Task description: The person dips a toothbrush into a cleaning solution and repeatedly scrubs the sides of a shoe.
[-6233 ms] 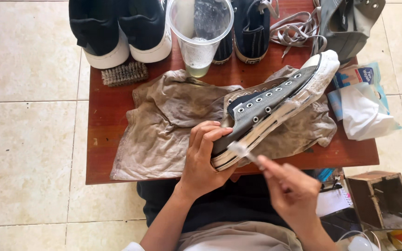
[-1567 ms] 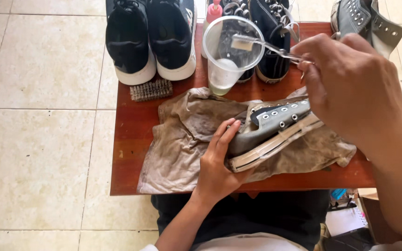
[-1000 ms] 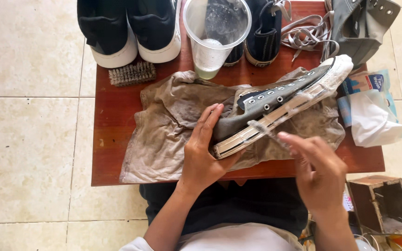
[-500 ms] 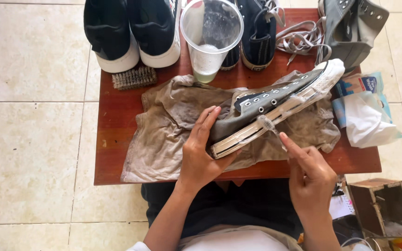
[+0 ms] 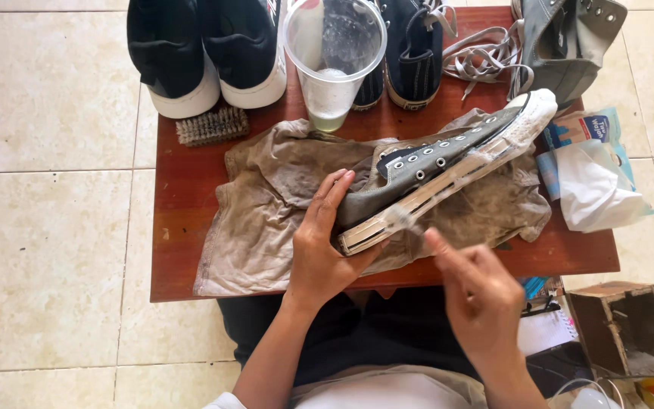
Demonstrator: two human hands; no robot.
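A grey lace-up sneaker (image 5: 448,163) lies on its side across a stained beige cloth (image 5: 266,220) spread over the small red-brown table (image 5: 183,189), its toe pointing toward the far right corner and its pale sole edge facing the person. The left hand (image 5: 323,246) clasps the heel end, fingers laid along the grey upper and thumb under the sole. The right hand (image 5: 478,291) is blurred but closes its fingers on a small brush (image 5: 406,220) whose head touches the foamy sole edge. At the far side of the table stand a clear plastic cup (image 5: 334,57) holding some liquid, a pair of black shoes (image 5: 206,49) and a scrubbing brush (image 5: 212,126). A tissue pack (image 5: 592,178) sits at the right edge.
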